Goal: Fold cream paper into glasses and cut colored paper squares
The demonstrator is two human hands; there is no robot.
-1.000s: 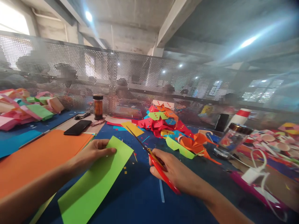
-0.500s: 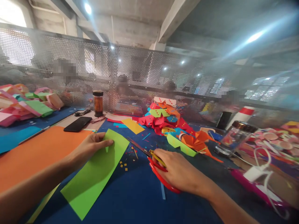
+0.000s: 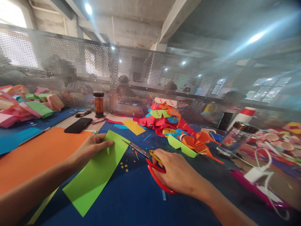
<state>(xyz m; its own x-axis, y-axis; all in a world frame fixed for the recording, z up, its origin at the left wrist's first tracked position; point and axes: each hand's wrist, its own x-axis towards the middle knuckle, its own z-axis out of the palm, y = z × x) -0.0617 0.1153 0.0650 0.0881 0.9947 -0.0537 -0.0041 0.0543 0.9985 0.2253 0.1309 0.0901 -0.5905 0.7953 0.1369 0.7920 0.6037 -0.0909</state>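
My left hand (image 3: 100,145) pinches a sheet of green paper (image 3: 97,177) near its top edge, thumb on the upper face. The sheet slants down toward me over the blue table (image 3: 131,201). In my right hand (image 3: 172,169) is a pair of scissors (image 3: 158,181) with red handles and a yellow piece by the fingers. Its metal blades point left, and their tips overlap the top right corner of the green paper. Whether the blades have cut into the paper I cannot tell. Small yellow paper squares (image 3: 124,167) lie below the blades.
Orange paper (image 3: 44,153) and a black phone (image 3: 78,125) lie at left. Behind the scissors rises a heap of cut coloured paper (image 3: 162,121). A brown-filled jar (image 3: 99,105) stands at the back; a glass jar (image 3: 236,139) and a white cable (image 3: 270,175) are at right.
My right hand has brought the scissors slightly left, so the blade tips now reach over the paper's corner. The sheet's lower end has lifted a little; my left hand keeps its hold.
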